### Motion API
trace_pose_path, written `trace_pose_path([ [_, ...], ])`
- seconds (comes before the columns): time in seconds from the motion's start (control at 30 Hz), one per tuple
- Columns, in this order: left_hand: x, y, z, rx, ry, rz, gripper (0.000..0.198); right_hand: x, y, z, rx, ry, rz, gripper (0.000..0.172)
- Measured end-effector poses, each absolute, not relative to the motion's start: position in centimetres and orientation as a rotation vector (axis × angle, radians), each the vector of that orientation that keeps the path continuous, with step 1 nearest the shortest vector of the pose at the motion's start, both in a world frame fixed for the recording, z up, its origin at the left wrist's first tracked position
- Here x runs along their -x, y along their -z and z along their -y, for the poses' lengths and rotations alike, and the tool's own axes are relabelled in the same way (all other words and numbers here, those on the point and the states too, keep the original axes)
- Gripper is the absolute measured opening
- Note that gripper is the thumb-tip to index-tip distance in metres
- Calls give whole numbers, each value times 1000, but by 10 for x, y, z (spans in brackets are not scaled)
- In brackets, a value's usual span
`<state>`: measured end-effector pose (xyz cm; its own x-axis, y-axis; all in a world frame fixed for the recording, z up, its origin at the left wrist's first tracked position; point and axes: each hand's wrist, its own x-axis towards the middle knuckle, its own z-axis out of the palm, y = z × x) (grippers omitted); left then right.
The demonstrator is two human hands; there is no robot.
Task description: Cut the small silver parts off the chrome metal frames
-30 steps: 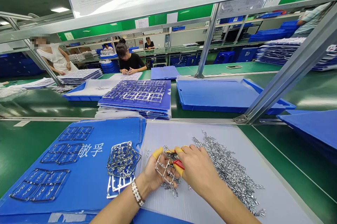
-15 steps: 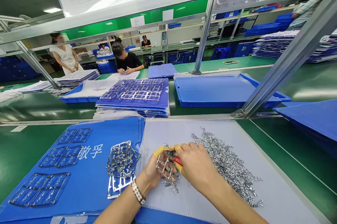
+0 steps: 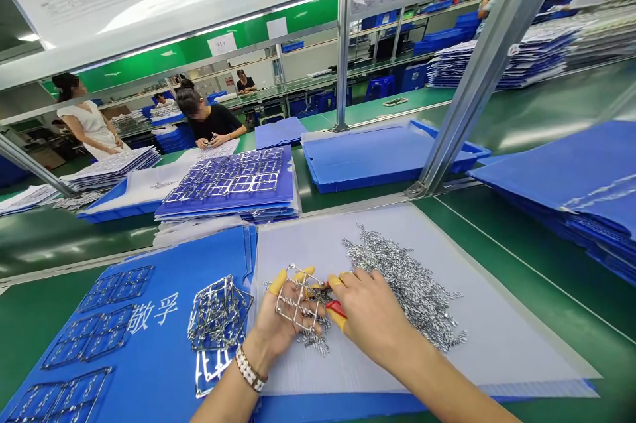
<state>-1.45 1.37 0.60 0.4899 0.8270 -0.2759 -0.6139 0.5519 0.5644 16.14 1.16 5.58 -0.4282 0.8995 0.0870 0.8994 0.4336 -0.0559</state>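
My left hand [image 3: 278,323] wears yellow finger cots and holds a thin metal frame of small parts [image 3: 294,300] just above a white sheet [image 3: 497,337]. My right hand [image 3: 370,313], also with yellow finger cots, grips a red-handled cutter [image 3: 336,308] whose tip meets the frame. A heap of small cut silver parts [image 3: 402,290] lies on the white sheet to the right of my hands. A loose pile of emptied metal frames [image 3: 217,313] rests on the blue board [image 3: 149,357] to the left.
Stacked blue boards with metal frames [image 3: 233,184] and a blue tray [image 3: 377,158] lie beyond a metal rail. A slanted metal post [image 3: 472,71] stands at right, with blue boards [image 3: 571,178] beside it. Other people work at benches farther back.
The view has swung to the left and down. My left hand has turned the frame and raised it slightly; the cutter stays against it.
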Motion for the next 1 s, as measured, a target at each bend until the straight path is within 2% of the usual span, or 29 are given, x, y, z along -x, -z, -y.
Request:
trace_pose_path([
  [0.53,13,-4,-13,-445,-952,-671,56,-155,-47,-13,1599,98,2576,11],
  [0.83,13,-1,-11,-494,-959,-727,58,-153,-51,-14,1614,61,2611,12],
  [1.0,13,-4,-12,-516,-949,-728,58,-150,-50,-12,1637,128,2630,22],
])
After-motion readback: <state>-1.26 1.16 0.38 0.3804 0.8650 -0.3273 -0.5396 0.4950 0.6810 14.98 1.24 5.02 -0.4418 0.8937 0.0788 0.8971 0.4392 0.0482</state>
